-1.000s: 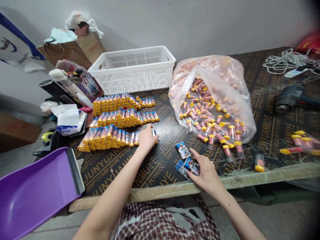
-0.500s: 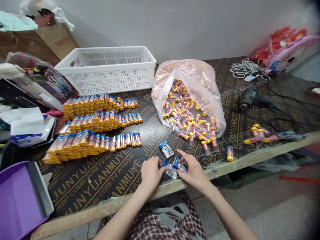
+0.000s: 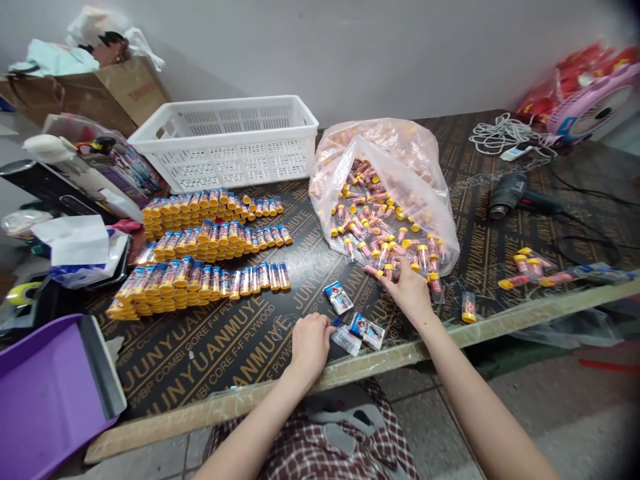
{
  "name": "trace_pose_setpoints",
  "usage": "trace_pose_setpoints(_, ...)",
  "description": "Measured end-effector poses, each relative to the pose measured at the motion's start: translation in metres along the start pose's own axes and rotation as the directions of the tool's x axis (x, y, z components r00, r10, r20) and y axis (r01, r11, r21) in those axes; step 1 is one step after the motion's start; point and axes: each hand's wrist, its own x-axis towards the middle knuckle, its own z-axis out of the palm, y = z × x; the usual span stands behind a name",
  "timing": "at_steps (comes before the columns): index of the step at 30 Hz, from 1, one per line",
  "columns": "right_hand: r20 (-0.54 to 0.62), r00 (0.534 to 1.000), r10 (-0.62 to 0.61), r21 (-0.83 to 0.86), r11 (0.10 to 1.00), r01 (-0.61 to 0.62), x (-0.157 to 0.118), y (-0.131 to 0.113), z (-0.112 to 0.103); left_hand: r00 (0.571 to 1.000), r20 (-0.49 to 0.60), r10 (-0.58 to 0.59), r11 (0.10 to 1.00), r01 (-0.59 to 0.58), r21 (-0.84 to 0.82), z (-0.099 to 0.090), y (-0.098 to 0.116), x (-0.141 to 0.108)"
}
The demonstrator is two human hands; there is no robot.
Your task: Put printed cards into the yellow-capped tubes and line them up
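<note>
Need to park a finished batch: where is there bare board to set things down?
Free: the dark board between the front row of tubes and the wooden edge, left of the left hand; also a strip between the tube rows and the bag. Crowded: the bag's mouth at the right hand, the packets.

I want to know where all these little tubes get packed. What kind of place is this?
Probably a small home workshop for packing by hand. A plywood table holds neat rows of yellow-capped tubes, a big plastic bag of loose ones, and a white basket. The right hand reaches at the bag's mouth.
</note>
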Motion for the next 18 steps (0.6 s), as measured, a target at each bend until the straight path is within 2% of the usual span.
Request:
trace_pose_setpoints(3,0.025,0.999,0.033,0.106,0.994,-0.035,-0.002,0.003,-0.002,0.997,-0.028,0.068,0.996,-0.066,0.058,0.002,-0.002,-0.002)
trace_pose_setpoints(6,0.015,0.998,0.059,0.211,0.976,-0.061,-0.012,-0.001,-0.013,0.992,-0.086,0.095,0.995,-0.093,0.027,0.004,-0.003,-0.005)
trace_pose_setpoints(9,0.054,0.996,0.064,0.396,0.914,-0.081,-0.028,-0.013,-0.026,0.983,-0.165,0.079,0.987,-0.100,-0.125,0.005,-0.003,-0.006)
trace_pose_setpoints(11,0.104,0.993,0.052,0.515,0.851,-0.098,-0.040,-0.024,-0.031,0.985,-0.175,0.008,0.943,-0.066,-0.325,0.005,-0.002,-0.005)
trace_pose_setpoints(13,0.129,0.990,0.053,0.627,0.770,-0.123,-0.051,-0.036,-0.032,0.986,-0.130,-0.107,0.819,0.013,-0.573,0.002,-0.004,-0.003)
trace_pose_setpoints(14,0.138,0.989,0.057,0.680,0.721,-0.137,-0.055,-0.042,-0.032,0.982,-0.089,-0.168,0.716,0.059,-0.696,0.000,-0.005,-0.001)
trace_pose_setpoints(16,0.151,0.986,0.067,0.771,0.617,-0.160,-0.064,-0.055,-0.030,0.964,0.017,-0.265,0.453,0.140,-0.881,-0.007,-0.009,0.003)
trace_pose_setpoints(18,0.171,0.984,0.055,0.830,0.530,-0.174,-0.071,-0.066,-0.027,0.938,0.124,-0.325,0.200,0.196,-0.960,-0.015,-0.013,0.005)
